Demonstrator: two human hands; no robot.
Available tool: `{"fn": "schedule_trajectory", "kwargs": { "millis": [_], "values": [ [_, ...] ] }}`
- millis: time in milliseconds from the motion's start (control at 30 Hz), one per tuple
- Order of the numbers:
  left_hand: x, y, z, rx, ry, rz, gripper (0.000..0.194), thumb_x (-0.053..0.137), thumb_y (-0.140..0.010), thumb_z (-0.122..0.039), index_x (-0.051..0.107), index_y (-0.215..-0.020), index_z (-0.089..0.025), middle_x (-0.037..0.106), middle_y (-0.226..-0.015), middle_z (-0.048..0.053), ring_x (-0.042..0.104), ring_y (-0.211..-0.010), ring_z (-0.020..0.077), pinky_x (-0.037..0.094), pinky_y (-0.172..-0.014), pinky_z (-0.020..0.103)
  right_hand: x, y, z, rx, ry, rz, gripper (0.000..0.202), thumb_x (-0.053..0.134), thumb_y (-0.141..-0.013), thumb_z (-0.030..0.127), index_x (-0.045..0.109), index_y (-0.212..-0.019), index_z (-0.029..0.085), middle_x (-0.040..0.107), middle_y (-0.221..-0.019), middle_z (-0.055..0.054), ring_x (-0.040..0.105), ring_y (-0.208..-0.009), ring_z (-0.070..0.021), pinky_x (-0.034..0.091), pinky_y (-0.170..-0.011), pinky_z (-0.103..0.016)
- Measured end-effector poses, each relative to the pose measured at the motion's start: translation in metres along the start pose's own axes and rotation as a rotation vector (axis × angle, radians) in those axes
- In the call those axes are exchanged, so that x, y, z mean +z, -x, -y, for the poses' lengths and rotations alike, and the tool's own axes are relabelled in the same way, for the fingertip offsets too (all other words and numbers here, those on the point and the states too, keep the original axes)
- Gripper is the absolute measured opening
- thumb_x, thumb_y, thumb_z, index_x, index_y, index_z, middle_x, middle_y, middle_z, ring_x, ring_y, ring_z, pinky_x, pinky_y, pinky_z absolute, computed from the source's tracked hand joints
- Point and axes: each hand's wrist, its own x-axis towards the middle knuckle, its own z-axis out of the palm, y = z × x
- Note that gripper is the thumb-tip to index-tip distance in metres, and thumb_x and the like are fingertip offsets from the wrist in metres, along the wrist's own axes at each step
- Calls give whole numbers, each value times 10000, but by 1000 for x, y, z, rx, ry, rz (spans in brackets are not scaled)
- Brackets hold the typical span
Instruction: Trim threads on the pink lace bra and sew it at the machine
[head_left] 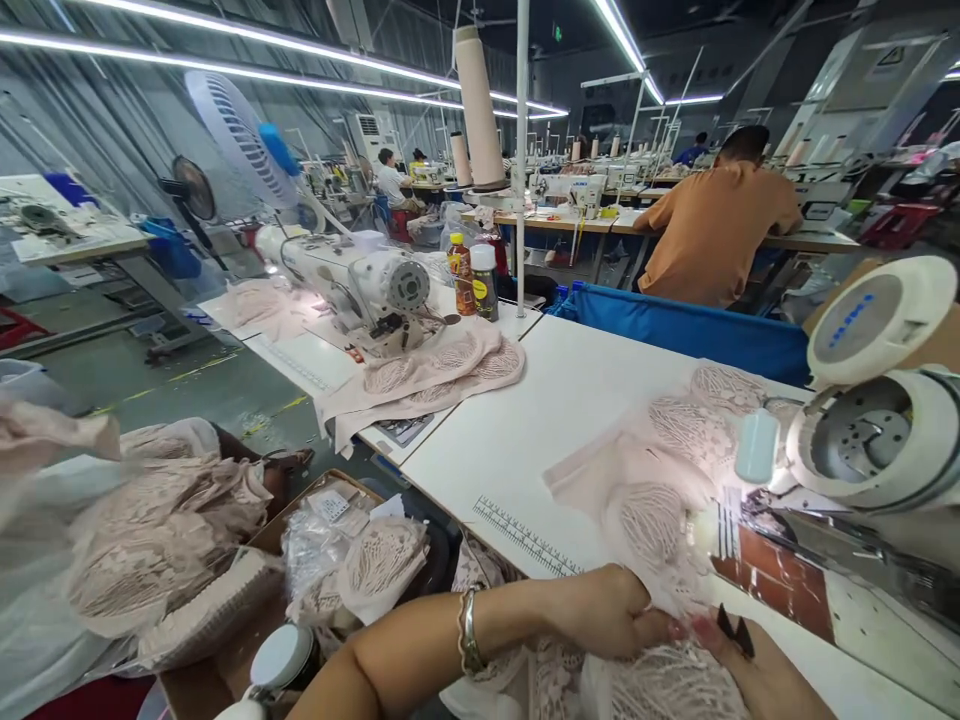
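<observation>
Pale pink lace bra fabric (664, 680) hangs over the table's front edge, in front of me. My left hand (600, 610), a bangle on its wrist, pinches its upper edge. Close beside it, my right hand (757, 660) has thumb and fingers closed on the same edge. Two dark pointed tips, looking like thread snips (735, 632), stick out at the right hand; how they are held is hidden. More lace bra pieces (649, 520) lie on the white table, running from my hands up to the sewing machine (862, 440).
Another sewing machine (360, 275) stands further left, with lace pieces (450, 365) beside it. Bottles (461, 272) and a thread-stand pole (521, 150) rise behind. A carton (202, 690) and heaped lace (165, 520) sit at lower left. A person in an orange shirt (712, 220) sits ahead.
</observation>
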Motion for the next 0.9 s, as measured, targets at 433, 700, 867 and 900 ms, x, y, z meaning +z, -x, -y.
{"fn": "schedule_trajectory", "kwargs": {
  "millis": [433,700,867,900],
  "values": [
    [14,3,-6,-252,778,-223,689,572,-744,-817,639,-876,-144,666,-820,83,630,-802,233,533,-780,367,13,12,32,-35,-89,-72,424,476,-938,530,507,-634,236,567,-558,3,579,-554,-195,480,-540,-284],
    [16,-11,2,-214,367,-553,738,483,-758,-893,354,-499,-214,362,-454,-27,355,-465,102,286,-472,254,34,23,40,-73,602,35,104,581,-833,115,657,-835,186,748,-799,-69,718,-738,-244,487,-642,-292],
    [-17,-26,-1,-141,524,-410,549,665,-769,-696,607,-697,-156,633,-632,55,586,-586,179,489,-596,301,25,27,42,-4,538,105,134,551,-876,109,651,-876,197,767,-849,-59,738,-786,-239,490,-657,-275],
    [-32,-33,-2,-117,572,-370,488,717,-742,-617,657,-834,-142,690,-741,78,642,-664,210,533,-662,332,22,29,41,-5,476,117,139,527,-893,124,635,-863,207,765,-841,-48,736,-781,-230,487,-647,-267]
  ]
}}
